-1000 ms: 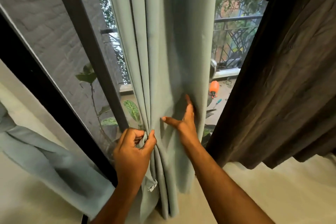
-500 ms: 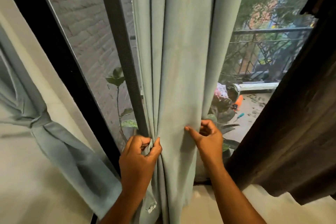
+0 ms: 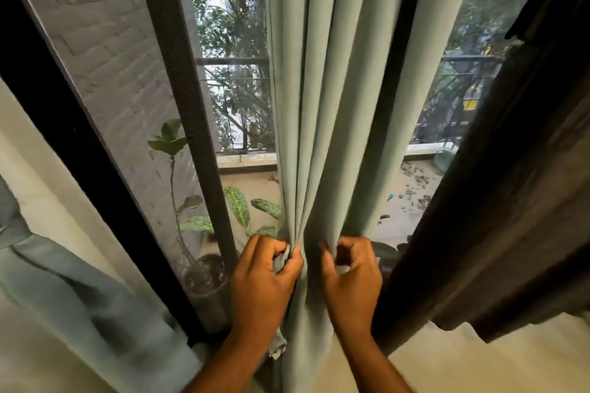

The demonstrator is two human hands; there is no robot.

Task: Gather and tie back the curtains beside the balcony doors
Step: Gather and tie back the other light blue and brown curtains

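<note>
A person's left hand (image 3: 261,281) and right hand (image 3: 351,277), side by side, each grip bunched folds of the pale green curtain (image 3: 332,105) hanging before the balcony doors' dark frame (image 3: 191,137).

no legible text, labels, brands, numbers or signs on any surface in view; small fabric tag unreadable.

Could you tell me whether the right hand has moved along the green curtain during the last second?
Yes. The right hand has moved left, toward the left hand, and now pinches a fold of the green curtain beside it.
</note>
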